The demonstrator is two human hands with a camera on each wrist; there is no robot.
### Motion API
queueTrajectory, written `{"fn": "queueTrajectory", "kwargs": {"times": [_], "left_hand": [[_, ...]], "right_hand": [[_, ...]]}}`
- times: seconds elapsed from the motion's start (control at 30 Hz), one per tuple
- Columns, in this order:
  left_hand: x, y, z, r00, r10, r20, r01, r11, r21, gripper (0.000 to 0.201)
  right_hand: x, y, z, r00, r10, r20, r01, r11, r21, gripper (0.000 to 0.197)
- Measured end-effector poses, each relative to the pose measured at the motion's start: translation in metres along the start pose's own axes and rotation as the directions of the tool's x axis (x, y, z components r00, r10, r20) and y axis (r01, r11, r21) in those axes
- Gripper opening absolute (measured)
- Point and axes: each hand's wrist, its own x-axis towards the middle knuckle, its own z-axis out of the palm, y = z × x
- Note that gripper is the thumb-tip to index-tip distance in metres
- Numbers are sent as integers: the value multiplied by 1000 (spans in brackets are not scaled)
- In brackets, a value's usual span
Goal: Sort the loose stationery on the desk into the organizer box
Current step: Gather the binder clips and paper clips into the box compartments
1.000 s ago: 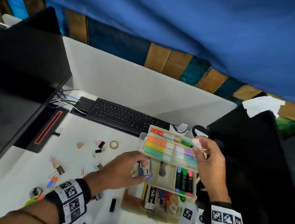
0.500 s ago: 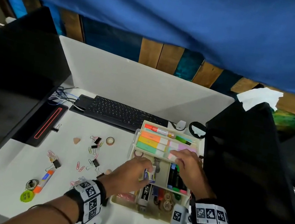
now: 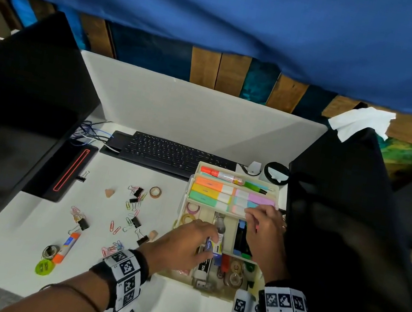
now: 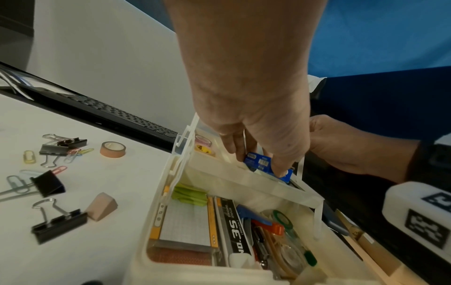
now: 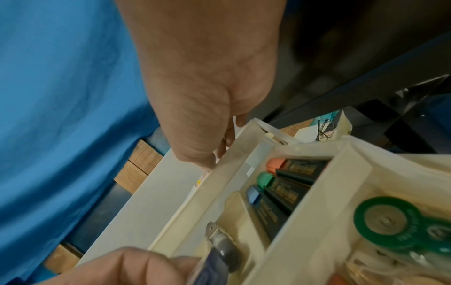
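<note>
The left hand [image 3: 181, 245] pinches a small blue box [image 4: 267, 166] between thumb and fingers and holds it over a middle-tray compartment of the organizer box [image 3: 188, 188], apparently so it can drop in beside the markers [image 5: 288, 185]. The right hand [image 3: 263, 229] curls its fingers on the rim of the upper tray [image 3: 228, 209], seemingly to keep that tier out of the way, though I cannot tell how firmly it grips. Binder clips [image 4: 48, 186], paper clips [image 3: 115, 228], a tape roll [image 3: 155, 191] and a glue stick [image 3: 67, 247] lie loose on the desk [image 3: 18, 246], so sorting looks far from finished.
</note>
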Motion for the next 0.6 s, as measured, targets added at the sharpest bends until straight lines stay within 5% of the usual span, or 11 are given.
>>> {"fn": "queueTrajectory", "kwargs": {"times": [0.13,0.23,0.43,0.6], "left_hand": [[6,2,-1,1000,-8,-16,8,1000,3,27],[13,2,-2,1000,-11,-24,12,1000,17,25],[16,6,1,999,42,-17,-42,999,4,17],[17,11,5,991,102,-82,-107,992,-60,15]], "right_hand": [[-18,-10,-5,993,-76,-90,87,989,123,9],[-35,-18,0,991,-116,66,96,964,249,10],[-51,-15,15,949,-34,312,-57,959,277,16],[-57,-22,1,930,29,365,-230,822,521,24]]}}
